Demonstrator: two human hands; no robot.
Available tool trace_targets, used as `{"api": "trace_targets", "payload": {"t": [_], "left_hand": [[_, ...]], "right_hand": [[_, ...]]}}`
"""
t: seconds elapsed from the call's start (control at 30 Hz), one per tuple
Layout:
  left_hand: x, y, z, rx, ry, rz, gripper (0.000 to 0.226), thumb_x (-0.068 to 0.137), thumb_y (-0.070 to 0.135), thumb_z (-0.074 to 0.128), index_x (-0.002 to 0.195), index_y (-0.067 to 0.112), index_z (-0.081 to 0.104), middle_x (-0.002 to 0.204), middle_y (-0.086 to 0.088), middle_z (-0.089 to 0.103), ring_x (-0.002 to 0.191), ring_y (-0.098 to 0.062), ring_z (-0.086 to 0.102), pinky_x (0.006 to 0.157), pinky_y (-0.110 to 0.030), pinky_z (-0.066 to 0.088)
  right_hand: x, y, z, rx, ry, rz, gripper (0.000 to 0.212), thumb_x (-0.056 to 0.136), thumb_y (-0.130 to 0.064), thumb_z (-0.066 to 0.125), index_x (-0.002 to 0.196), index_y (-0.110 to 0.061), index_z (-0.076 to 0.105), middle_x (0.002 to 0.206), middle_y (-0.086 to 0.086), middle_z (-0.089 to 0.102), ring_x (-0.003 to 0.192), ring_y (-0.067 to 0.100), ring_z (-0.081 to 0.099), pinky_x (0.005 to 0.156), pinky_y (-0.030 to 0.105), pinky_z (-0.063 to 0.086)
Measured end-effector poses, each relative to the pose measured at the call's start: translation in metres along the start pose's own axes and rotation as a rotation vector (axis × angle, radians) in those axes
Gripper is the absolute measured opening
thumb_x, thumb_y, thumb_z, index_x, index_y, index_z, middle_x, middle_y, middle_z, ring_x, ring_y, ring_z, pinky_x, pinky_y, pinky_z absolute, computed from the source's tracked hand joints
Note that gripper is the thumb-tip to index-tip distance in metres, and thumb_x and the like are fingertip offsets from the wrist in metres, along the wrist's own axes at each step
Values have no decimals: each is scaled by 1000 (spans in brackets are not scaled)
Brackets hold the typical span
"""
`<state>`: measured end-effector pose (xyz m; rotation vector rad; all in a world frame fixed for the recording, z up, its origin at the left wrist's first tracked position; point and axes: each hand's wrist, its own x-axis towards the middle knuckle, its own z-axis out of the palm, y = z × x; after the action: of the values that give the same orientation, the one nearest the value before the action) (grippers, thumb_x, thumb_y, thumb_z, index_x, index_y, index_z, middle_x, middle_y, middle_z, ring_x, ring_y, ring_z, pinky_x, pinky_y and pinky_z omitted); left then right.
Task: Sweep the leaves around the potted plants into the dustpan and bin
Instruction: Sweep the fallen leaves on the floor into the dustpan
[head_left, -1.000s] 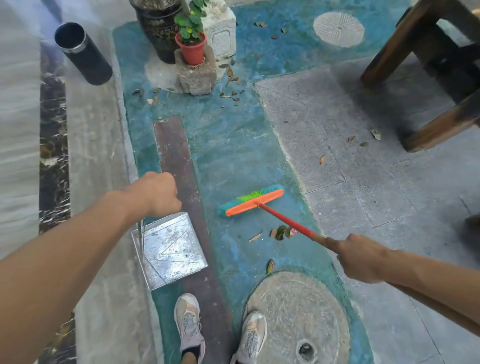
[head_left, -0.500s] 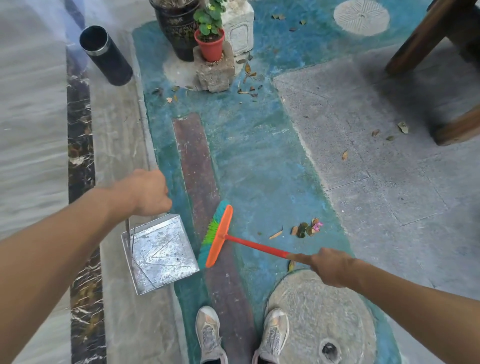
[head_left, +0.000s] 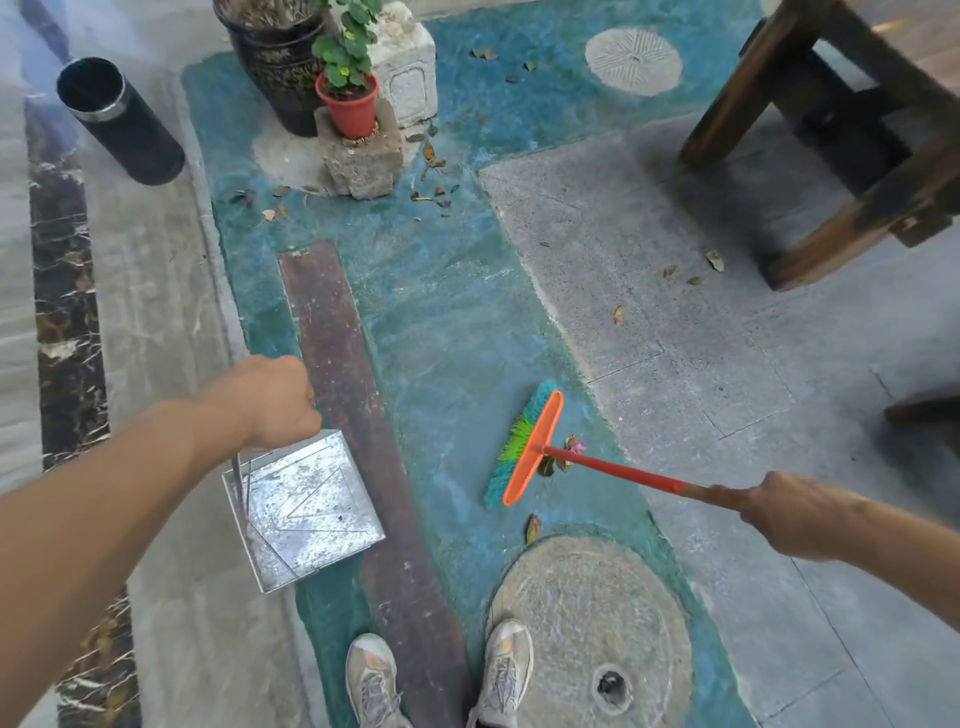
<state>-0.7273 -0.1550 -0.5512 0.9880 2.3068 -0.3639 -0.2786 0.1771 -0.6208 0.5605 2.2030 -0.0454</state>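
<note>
Head view: since half a second ago the broom (head_left: 524, 447) has swung from beside the dustpan (head_left: 306, 506) to right of it, its head now against the small leaf pile (head_left: 563, 457). Left hand (head_left: 275, 400) grips the dustpan's handle; right hand (head_left: 800, 512) grips the broom's. The pan looks empty. More leaves (head_left: 431, 176) lie around the pots (head_left: 350, 106), far above the dustpan, with the black bin (head_left: 117, 117) above-left.

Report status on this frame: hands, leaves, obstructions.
Left hand shut on dustpan handle; right hand shut on broom. Small leaf pile beside broom head, outside pan. Nothing between pile and pan.
</note>
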Motion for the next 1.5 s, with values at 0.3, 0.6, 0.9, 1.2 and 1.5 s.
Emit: {"api": "trace_targets", "payload": {"t": [0.3,0.6,0.9,1.2,1.5], "left_hand": [[36,97,-47,38,-8,98,30,72,15,55,46,10,42,48,-5,38,53,-24,37,52,-29,40],[90,184,-103,183,31,288,33,80,17,58,51,11,43,54,-6,38,61,-26,37,55,-27,36],[157,205,-166,131,77,554,48,80,15,64,50,16,26,48,0,25,50,-21,26,48,-26,26],[164,232,-206,304,27,870,39,70,15,62,46,14,32,46,-3,30,51,-23,27,52,-28,29],[193,286,-252,419,73,974,38,74,13,62,48,13,34,47,-4,30,51,-24,28,50,-29,31]], "right_hand": [[-63,57,40,348,-3,274,44,102,-41,33,146,-43,35,103,-9,69,79,13,65,70,28,55],[2,-14,33,746,-62,547,37,91,-14,39,125,-12,52,110,13,66,95,29,67,65,28,48],[28,-184,7,840,-210,539,40,93,-8,43,133,-2,46,126,15,58,108,27,62,84,35,51],[-20,-244,-87,1426,-282,776,35,89,-2,42,120,3,56,99,24,63,94,37,63,65,29,47],[-39,-232,-99,1939,-174,1141,17,93,-19,51,78,-13,53,51,-1,54,42,14,57,29,19,38]]}}
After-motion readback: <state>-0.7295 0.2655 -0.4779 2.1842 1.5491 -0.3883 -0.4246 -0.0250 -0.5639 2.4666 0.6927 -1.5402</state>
